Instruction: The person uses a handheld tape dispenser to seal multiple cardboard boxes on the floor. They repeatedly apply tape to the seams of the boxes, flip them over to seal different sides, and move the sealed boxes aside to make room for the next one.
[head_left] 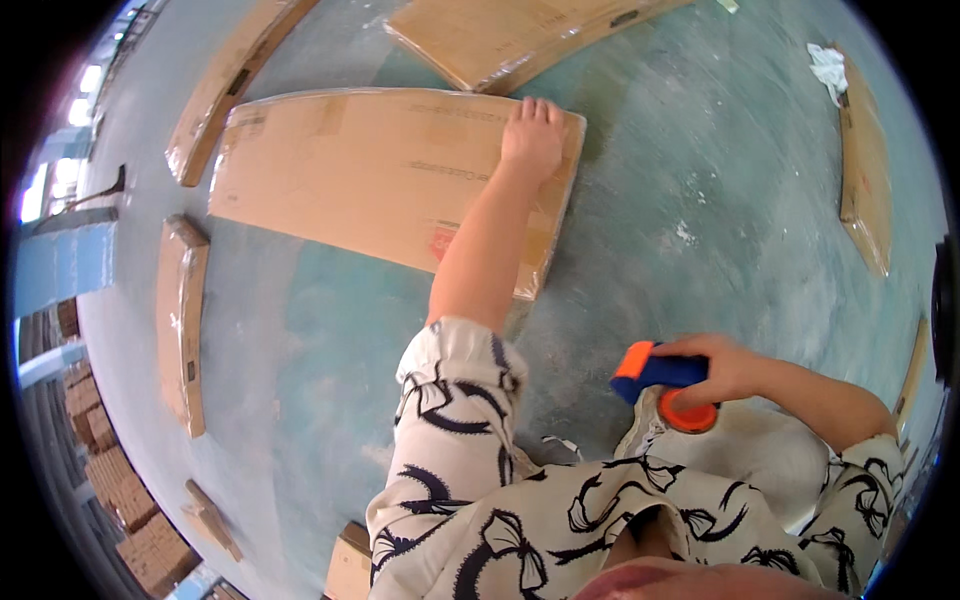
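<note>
A flat cardboard sheet [390, 175] is seen lying on the green floor [700, 200], up at about 11 o'clock from the middle of the picture. The left hand [533, 135] is pressed flat on the sheet's far right corner, fingers spread out and pointing to 12 o'clock — nothing is gripped by it, it is only laid on top. The sheet's right edge is just beside the hand, and its near edge slants down toward 5 o'clock, where it is crossed by the forearm.

A tape dispenser [665, 385], blue and orange with a round orange roll, is held tight in the right hand [722, 368] at about 4 o'clock. It is kept low, close to the person's knee, and well apart from the sheet.

More flat cardboard is laid around: one piece [500, 35] at 12 o'clock, its near edge close to the big sheet's far edge; a long strip [235, 80] at 10 o'clock; a narrow piece [182, 325] at 9 o'clock; another piece [865, 160] at 2 o'clock, with a crumpled white scrap [828, 68] by its far end.

Open floor is seen between 1 and 3 o'clock — a wide bare patch to the right of the sheet. Bare floor is also seen at 8 o'clock, between the sheet and the narrow piece.
</note>
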